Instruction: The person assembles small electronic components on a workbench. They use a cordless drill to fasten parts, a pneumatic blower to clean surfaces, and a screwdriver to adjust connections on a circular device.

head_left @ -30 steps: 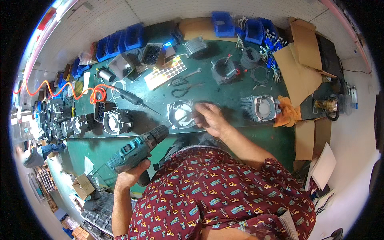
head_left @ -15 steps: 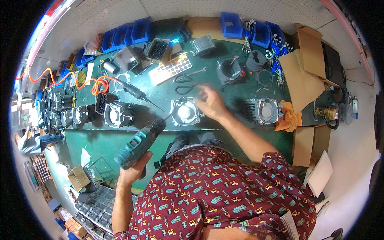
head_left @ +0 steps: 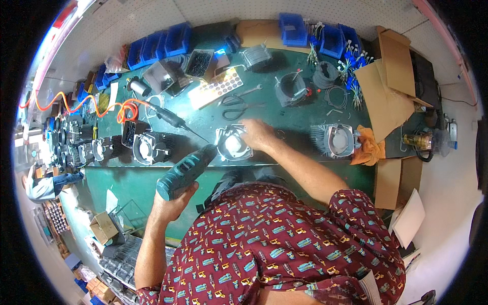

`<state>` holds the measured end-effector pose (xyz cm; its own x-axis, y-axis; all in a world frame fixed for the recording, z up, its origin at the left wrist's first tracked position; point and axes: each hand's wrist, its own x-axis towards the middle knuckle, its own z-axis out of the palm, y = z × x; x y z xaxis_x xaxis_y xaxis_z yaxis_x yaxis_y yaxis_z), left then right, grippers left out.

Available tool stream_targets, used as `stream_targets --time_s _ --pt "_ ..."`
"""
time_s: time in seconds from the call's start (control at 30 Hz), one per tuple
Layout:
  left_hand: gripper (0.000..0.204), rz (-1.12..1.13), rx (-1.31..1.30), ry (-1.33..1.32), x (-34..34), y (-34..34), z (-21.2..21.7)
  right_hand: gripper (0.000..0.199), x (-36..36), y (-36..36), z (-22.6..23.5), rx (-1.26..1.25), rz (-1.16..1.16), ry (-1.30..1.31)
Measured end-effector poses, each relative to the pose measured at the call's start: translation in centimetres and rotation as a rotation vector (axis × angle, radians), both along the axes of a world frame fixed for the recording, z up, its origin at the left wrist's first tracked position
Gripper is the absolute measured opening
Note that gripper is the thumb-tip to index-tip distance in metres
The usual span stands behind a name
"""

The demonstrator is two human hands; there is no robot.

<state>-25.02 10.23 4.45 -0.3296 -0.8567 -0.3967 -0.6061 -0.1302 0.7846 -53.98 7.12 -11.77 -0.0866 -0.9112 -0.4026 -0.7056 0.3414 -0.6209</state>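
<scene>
A teal cordless drill (head_left: 184, 174) is in my left hand (head_left: 175, 205), its front end pointing up and right. That end meets the left edge of a round silver metal housing (head_left: 234, 145) with a pale dome in its middle. My right hand (head_left: 258, 135) rests at the housing's upper right rim, its fingers bent over the edge; the fingertips are partly hidden. Beyond the housing lie black-handled scissors (head_left: 235, 113) and an open-end wrench (head_left: 251, 91). To the left, a corded screwdriver (head_left: 170, 118) lies with its tip toward the housing.
Similar housings stand at left (head_left: 147, 148) and right (head_left: 338, 141), the latter beside an orange cloth (head_left: 370, 146). Farther back are a sheet of round stickers (head_left: 216, 89), a box of screws (head_left: 200, 65), blue bins (head_left: 165, 44) and a cardboard box (head_left: 394, 66). A person (head_left: 48, 185) is at far left.
My right hand has come down and left from above onto the housing's rim. The drill has moved up and right, closer to the housing's left edge.
</scene>
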Motion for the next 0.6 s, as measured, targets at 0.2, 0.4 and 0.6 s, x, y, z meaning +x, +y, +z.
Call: stream_targets --time_s 0.2,0.4,0.6 --pt "0.034 -0.448 -0.205 -0.376 -4.3 -5.1 5.5 0.032 0.2 -1.3 1.5 0.126 0.101 0.053" --pt "0.03 -0.628 -0.196 -0.586 -7.7 -9.7 6.6 0.033 0.0 -0.9 -0.6 -0.024 0.093 0.064" --pt "0.029 -0.617 -0.159 -0.672 -9.4 -9.9 7.5 0.036 -0.4 -0.8 -0.4 -0.105 0.136 0.021"
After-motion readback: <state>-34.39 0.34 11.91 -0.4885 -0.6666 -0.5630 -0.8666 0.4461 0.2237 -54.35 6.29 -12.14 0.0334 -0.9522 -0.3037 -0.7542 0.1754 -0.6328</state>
